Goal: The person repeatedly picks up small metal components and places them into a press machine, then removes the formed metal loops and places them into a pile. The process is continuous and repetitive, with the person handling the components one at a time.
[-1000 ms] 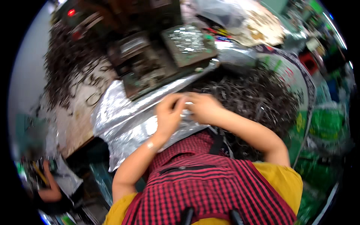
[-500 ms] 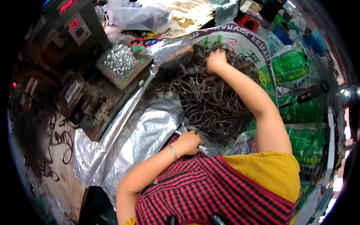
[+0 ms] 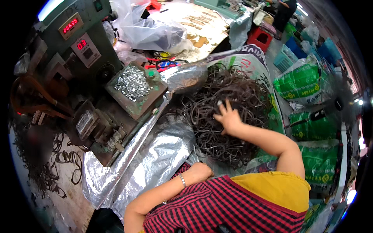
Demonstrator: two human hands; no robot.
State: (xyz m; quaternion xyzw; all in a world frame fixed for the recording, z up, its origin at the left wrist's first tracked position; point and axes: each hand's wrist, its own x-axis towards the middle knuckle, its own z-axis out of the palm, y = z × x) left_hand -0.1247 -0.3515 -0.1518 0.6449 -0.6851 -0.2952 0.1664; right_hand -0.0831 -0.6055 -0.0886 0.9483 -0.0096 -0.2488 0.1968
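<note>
A large heap of dark brown loops [image 3: 217, 143], thin and tangled like bands or straps, fills an open woven sack [image 3: 274, 97] before me. My right hand [image 3: 230, 120] lies over the middle of the heap, fingers spread, gripping nothing. At the near side of the sack, my left hand [image 3: 199, 172] is closed on its near edge, with the fingertips hidden from view. A shiny silver sheet [image 3: 151, 151] spreads beside the left forearm and reaches under the machine's front.
On the left stands a dark green machine [image 3: 95, 73] with red number displays. Its tray holds small silver metal pieces [image 3: 132, 83]. More dark loops [image 3: 62, 159] lie on the bench at far left. Green sacks [image 3: 307, 85] line the right side; a red stool [image 3: 259, 39] stands behind.
My right hand has come nearer from the heap's far side, and its fingers have gone from curled to spread. The view has shifted, showing more of the machine. My left hand stays closed.
</note>
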